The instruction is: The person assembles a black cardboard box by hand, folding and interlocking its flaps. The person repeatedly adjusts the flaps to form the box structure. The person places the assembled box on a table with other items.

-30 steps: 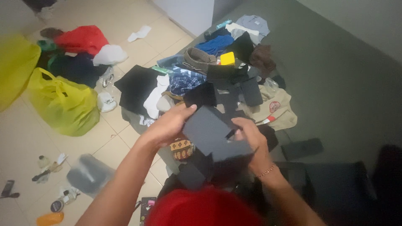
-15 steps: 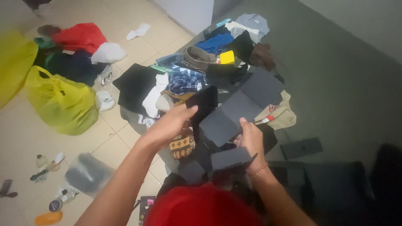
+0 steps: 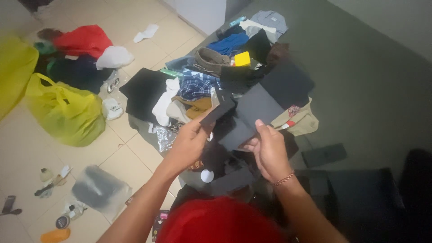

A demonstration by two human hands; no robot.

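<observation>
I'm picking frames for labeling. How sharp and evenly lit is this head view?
Head view: soft overall; the tiled floor on the left is bright, the grey mat on the right dim. The dark cloth held by the left hand and right hand shows few folds; the red cloth at the bottom is blurred.

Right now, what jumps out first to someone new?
Both hands at centre hold a dark garment: left hand grips its upper edge, right hand its lower part. Behind them a heap of clothes sprawls over the floor and a grey mat. At left sit a bright yellow bag and a red bag.
</observation>
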